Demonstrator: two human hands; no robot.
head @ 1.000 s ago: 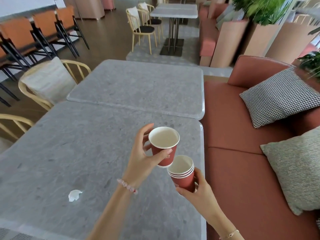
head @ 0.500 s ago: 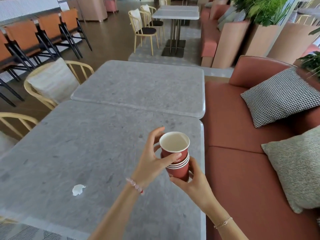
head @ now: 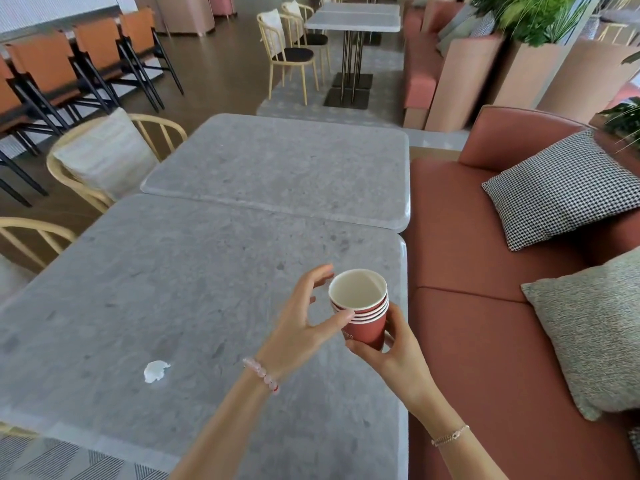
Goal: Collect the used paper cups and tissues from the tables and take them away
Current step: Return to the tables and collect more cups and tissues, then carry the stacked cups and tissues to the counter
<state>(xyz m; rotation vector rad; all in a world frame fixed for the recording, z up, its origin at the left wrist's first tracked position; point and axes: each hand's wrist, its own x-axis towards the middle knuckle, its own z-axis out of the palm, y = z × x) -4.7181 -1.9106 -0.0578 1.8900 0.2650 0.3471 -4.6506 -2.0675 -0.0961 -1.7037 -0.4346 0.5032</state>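
Note:
A stack of several red paper cups [head: 363, 320] with white insides is held over the right edge of the near grey table [head: 173, 289]. My right hand [head: 391, 358] grips the stack from below and behind. Just left of the stack is my left hand [head: 301, 323], fingers spread, with only its thumb tip touching the rims. A small crumpled white tissue [head: 156, 371] lies on the near table, well left of both hands.
A second grey table [head: 284, 168] butts against the far edge of the near one. A red-brown sofa [head: 485, 306] with a checked cushion [head: 561, 185] and a grey cushion [head: 595, 334] runs along the right. Wooden chairs [head: 104, 157] stand on the left.
My left hand lowered the single cup into the stack in my right hand, then let go and opened its fingers. The stack rose slightly.

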